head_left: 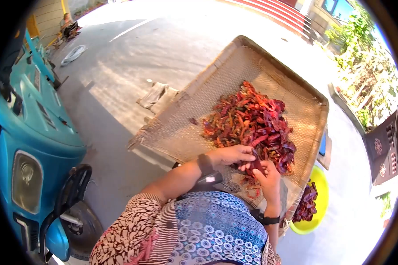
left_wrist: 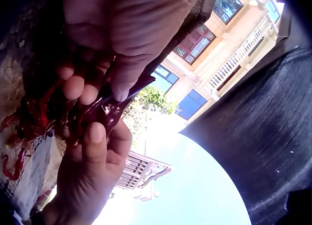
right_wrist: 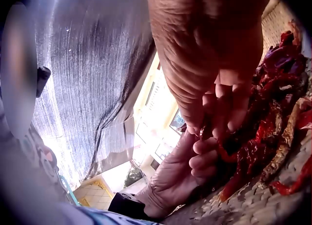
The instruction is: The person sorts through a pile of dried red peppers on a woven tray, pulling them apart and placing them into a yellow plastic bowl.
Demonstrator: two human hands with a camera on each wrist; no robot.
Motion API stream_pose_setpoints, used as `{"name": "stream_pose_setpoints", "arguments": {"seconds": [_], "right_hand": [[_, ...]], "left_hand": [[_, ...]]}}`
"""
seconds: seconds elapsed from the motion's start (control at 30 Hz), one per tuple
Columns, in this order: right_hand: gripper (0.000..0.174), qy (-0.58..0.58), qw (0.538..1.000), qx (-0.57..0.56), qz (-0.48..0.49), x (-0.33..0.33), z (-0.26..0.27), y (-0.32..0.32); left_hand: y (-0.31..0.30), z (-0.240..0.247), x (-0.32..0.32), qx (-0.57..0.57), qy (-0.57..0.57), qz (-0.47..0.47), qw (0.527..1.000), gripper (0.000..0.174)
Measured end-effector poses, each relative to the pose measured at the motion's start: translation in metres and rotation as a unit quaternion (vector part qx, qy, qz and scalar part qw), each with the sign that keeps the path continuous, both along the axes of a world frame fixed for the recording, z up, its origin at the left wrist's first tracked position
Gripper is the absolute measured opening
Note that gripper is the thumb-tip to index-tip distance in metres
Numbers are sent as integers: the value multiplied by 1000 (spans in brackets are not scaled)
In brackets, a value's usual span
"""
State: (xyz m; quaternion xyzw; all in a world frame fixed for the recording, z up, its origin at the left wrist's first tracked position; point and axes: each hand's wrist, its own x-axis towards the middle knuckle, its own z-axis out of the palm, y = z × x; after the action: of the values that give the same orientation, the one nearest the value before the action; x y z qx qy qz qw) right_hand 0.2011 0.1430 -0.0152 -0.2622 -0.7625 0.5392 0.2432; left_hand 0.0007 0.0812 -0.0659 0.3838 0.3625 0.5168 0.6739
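Observation:
Both hands meet at the near side of a pile of dried red chili peppers [head_left: 247, 117], spread on a large woven tray [head_left: 241, 55]. Between them is one dark red, shiny dried chili pepper [left_wrist: 110, 111]. My left hand [head_left: 231, 154] pinches it between thumb and fingers, seen close up at the top of the left wrist view. From the other side, my right hand [head_left: 269, 179] grips the same pepper, its thumb [left_wrist: 94, 142] lying along the skin. In the right wrist view the fingers of both hands mostly hide the pepper, just beside the loose peppers [right_wrist: 273, 137].
A yellow basin [head_left: 323, 201] holding dark red peppers [head_left: 306, 205] sits on the ground, right of the tray. To the left stands a teal vehicle [head_left: 44, 132] with a black bar and wheel. Wood pieces [head_left: 157, 97] lie by the tray's left edge.

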Motion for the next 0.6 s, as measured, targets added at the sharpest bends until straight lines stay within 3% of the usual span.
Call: {"name": "stream_pose_setpoints", "arguments": {"seconds": [0.03,0.07,0.13,0.2,0.33,0.43,0.53,0.6], "right_hand": [[17,10,996,-93,13,1,12,-5],[20,-13,994,-104,20,6,6,-1],[19,-27,998,-48,15,20,-2,11],[21,-35,996,-15,-82,32,5,17],[20,135,957,-96,-239,67,8,46],[23,423,829,-201,-305,84,11,59],[25,361,848,-248,-299,85,9,61],[29,138,944,-91,-285,74,-8,59]], "left_hand": [[0,-2,-1,-12,14,-8,1000,22],[0,0,-2,-25,28,-19,999,24],[1,2,-2,9,29,-34,999,26],[-1,8,-3,2,0,-17,1000,25],[2,2,-4,-4,17,-21,1000,25],[2,4,-3,-7,15,-15,1000,24],[1,5,-3,-10,17,-12,1000,25],[2,4,-4,-11,15,-16,1000,25]]}}
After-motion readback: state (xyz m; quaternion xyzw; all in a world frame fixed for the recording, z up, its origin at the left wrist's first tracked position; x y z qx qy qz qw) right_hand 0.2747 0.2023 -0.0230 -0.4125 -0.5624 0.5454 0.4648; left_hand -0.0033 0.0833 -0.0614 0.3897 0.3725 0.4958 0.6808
